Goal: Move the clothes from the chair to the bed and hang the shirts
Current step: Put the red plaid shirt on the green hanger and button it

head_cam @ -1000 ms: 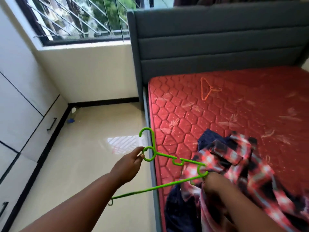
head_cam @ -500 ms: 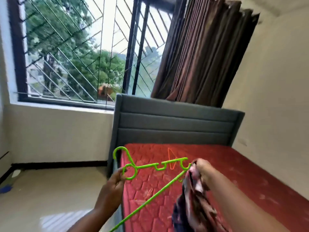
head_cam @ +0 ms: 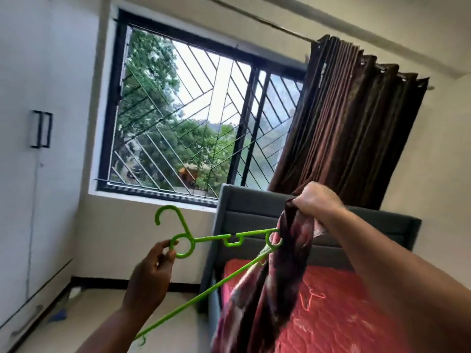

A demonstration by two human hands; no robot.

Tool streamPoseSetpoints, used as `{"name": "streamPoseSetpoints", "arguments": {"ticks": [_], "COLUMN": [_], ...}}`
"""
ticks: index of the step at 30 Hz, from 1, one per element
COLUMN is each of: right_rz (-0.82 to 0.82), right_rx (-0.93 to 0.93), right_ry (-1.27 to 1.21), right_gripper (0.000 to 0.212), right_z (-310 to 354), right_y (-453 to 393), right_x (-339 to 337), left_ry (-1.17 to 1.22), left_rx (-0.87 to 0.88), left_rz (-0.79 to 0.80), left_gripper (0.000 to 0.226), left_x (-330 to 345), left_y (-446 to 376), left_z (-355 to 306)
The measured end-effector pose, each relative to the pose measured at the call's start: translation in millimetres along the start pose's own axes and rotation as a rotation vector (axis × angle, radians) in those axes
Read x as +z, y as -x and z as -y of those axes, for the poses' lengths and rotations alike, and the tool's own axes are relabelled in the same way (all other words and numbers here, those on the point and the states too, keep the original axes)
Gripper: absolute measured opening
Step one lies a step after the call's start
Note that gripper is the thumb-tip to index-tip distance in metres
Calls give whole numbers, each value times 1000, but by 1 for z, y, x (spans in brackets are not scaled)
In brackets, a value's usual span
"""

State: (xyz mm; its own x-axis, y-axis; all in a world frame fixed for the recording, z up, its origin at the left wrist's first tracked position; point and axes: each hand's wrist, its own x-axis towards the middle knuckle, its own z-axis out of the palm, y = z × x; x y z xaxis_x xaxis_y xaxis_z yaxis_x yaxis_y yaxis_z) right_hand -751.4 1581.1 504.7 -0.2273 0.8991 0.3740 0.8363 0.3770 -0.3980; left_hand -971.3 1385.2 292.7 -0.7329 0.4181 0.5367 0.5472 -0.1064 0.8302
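— What do we see in the hands?

— The left hand (head_cam: 150,273) holds the green hanger (head_cam: 204,250): its fingers pinch the round ring under the hook, with one finger passing through the ring. The hanger is in the air, tilted, its hook up and its long bottom bar running down to the lower left.

— And the other hand?

— The right hand (head_cam: 316,200) is raised higher and its fingers are curled round the top of the plaid shirt (head_cam: 275,284) (dark red and black, rather blurred). The shirt hangs down from this grip in a long bunch. The far end of the hanger touches the cloth just under the hand; we cannot tell if it is already inside the shirt.

— Where is all this?

— Over the near left corner of the bed (head_cam: 339,312), which has a red mattress and a grey headboard (head_cam: 252,215). An orange hanger (head_cam: 309,298) lies on the mattress. Behind we see the barred window (head_cam: 193,131), a brown curtain (head_cam: 356,123) and, at the left, a white wardrobe (head_cam: 30,174).
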Motion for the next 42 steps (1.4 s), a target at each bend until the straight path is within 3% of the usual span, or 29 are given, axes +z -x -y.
{"name": "streamPoseSetpoints", "arguments": {"ticks": [8,12,15,19,21,28,33,36,42], "right_rz": [-37,216,428,536,540,604,595,567,409], "right_rx": [-66,-100,-220,-282,-250,-262,-140,-241,-503], "right_ry": [221,145,131,187,165,69,-190,-100,132], "right_gripper": [30,25,35,29,15,17,23,23,27], "right_z": [41,54,60,57,55,45,48,54,62], "right_y": [4,-6,-15,-27,-34,-33,-16,1,38], "right_x": [25,47,56,57,59,54,62,67,52], "left_ry": [-109,-181,-247,-310,-350,-545,-508,-398,-234], "left_rx": [84,76,64,18,2,86,90,86,-118], "left_rz": [-78,-158,-172,-207,-216,-182,-85,-18,116], "left_gripper": [23,24,21,19,19,20,20,19,17], "left_x": [-43,-38,-22,-17,-18,-32,-29,-17,14], "left_y": [-11,-12,-11,-11,-11,-3,-2,-4,-4], "left_z": [-6,-21,-27,-22,-22,-23,-16,-16,-10]}}
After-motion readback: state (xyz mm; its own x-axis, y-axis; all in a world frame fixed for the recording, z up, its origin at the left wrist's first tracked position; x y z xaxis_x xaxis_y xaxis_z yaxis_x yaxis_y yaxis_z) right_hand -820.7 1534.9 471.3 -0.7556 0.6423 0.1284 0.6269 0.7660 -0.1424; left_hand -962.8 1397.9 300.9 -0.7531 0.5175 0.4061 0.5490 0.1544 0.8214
